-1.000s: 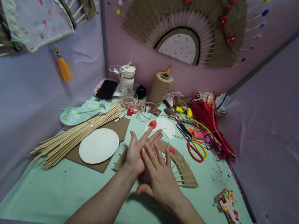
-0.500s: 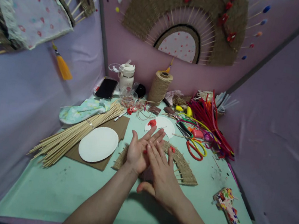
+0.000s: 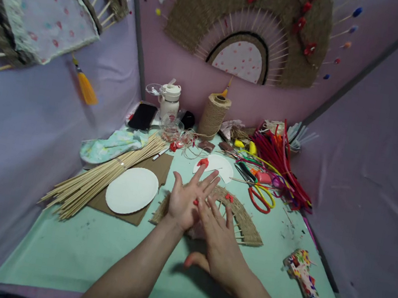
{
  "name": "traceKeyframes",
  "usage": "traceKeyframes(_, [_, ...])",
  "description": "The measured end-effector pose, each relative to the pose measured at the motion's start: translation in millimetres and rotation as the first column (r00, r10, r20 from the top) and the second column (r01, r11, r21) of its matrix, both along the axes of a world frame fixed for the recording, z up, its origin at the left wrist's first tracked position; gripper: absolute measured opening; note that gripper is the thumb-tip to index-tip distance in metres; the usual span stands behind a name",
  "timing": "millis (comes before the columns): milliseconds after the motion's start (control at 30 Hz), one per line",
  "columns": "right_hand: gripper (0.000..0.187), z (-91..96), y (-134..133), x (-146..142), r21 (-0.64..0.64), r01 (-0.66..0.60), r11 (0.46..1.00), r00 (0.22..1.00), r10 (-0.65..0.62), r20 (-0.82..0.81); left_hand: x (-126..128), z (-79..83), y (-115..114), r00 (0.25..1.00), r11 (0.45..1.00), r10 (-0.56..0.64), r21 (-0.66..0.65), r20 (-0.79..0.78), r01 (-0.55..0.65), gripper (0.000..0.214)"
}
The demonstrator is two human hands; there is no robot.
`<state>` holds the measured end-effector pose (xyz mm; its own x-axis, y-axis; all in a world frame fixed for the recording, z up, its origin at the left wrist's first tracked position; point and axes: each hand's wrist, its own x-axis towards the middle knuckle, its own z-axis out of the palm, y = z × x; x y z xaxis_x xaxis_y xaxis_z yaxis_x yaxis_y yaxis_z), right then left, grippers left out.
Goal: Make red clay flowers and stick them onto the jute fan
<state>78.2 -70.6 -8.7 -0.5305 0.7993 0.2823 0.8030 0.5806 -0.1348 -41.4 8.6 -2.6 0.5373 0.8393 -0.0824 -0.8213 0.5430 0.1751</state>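
My left hand is turned palm up with its fingers spread. On its palm lies a small red lump, perhaps of clay. My right hand is stretched out, palm down, its fingertips beside the lump at the left palm's edge. Beneath both hands, partly hidden, a woven twine fan with thin sticks lies on the table; small red pieces sit on its band. Just beyond my fingers is a white card piece with a larger red piece on it.
Bamboo sticks and a white oval disc lie left on cardboard. Red-handled scissors and pipe cleaners are at right, a patterned glue gun nearer. A twine spool and white bottle stand behind.
My right hand has drawn slightly back and right from the left palm, so the red lump shows more clearly. The left fingers are spread wider.
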Motion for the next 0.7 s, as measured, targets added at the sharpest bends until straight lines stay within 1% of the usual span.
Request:
traceKeyframes(67, [0.113, -0.3, 2.5, 0.9, 0.027, 0.041, 0.999, 0.999, -0.040, -0.011, 1.5, -0.1, -1.7, 1.000, 1.000, -0.019, -0.008, -0.014, 0.019, 0.082])
traceKeyframes(167, [0.116, -0.4, 0.4, -1.7, 0.028, -0.006, 1.000, 1.000, 0.006, -0.005, 2.4, -0.7, -2.4, 0.997, 0.997, -0.070, -0.026, -0.040, 0.069, 0.083])
traceKeyframes(267, [0.114, -0.9, -5.5, -1.0, 0.015, -0.054, 0.998, 0.998, 0.053, 0.032, 0.3, -0.6, 0.1, 0.999, 0.999, -0.042, -0.028, -0.035, 0.041, 0.084])
traceKeyframes(367, [0.111, -1.9, -4.0, 2.0, 0.049, 0.005, 0.999, 0.999, -0.006, 0.031, 0.9, -0.4, 0.1, 1.000, 1.000, -0.007, -0.031, -0.023, 0.006, 0.082])
traceKeyframes(433, [0.112, -2.6, -0.8, 1.3, 0.066, 0.041, 0.997, 0.999, -0.042, 0.014, 3.5, -1.4, -1.9, 0.999, 0.998, -0.027, -0.050, -0.032, 0.025, 0.082])
traceKeyframes(467, [0.113, -3.0, -0.2, 0.1, 0.067, 0.040, 0.997, 0.999, -0.040, 0.009, 4.7, -2.1, -2.8, 0.998, 0.997, -0.049, -0.058, -0.039, 0.047, 0.082])
traceKeyframes(533, [0.113, -3.4, -2.2, -2.0, 0.049, -0.002, 0.999, 1.000, 0.002, 0.012, 5.6, -3.4, -3.5, 0.996, 0.995, -0.084, -0.065, -0.043, 0.081, 0.082])
traceKeyframes(600, [0.111, -3.6, -6.4, -1.5, 0.022, -0.048, 0.999, 0.998, 0.048, 0.027, 4.6, -3.6, -2.4, 0.997, 0.996, -0.073, -0.055, -0.036, 0.070, 0.083])
traceKeyframes(633, [0.110, -3.6, -8.0, -0.1, 0.015, -0.052, 0.999, 0.998, 0.052, 0.033, 3.7, -3.2, -1.6, 0.998, 0.997, -0.053, -0.050, -0.032, 0.052, 0.082])
traceKeyframes(700, [0.109, -3.5, -8.3, 3.3, 0.021, -0.018, 1.000, 0.999, 0.018, 0.036, 2.9, -2.1, -0.9, 1.000, 0.999, -0.016, -0.049, -0.026, 0.015, 0.081])
